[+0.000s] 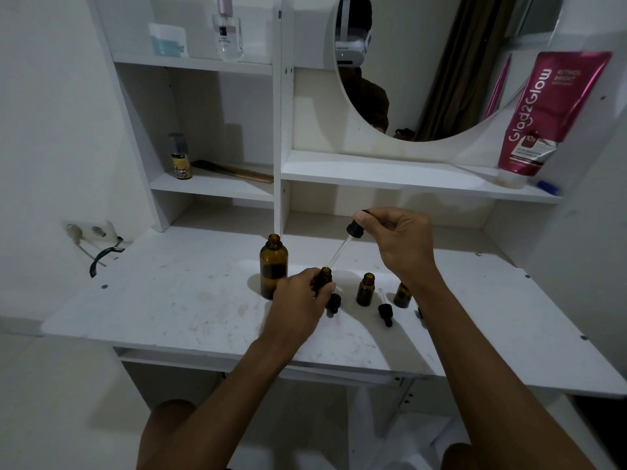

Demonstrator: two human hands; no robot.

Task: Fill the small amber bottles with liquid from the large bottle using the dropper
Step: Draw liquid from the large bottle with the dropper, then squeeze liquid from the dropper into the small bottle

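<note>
The right hand (397, 242) pinches the dropper (342, 245) by its black rubber bulb, glass tip slanting into the mouth of a small amber bottle (325, 276) gripped by the left hand (298, 300) on the scuffed white desk (169, 300). A slow squeeze with a steady tip should avoid spills. The large bottle (273, 266) stands open just beside it.

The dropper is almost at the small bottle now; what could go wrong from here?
1. The dropper comes in tilted toward the narrow mouth of the small bottle in the left hand; drops may miss.
2. The right hand works above an open bottle and could knock it over.
</note>
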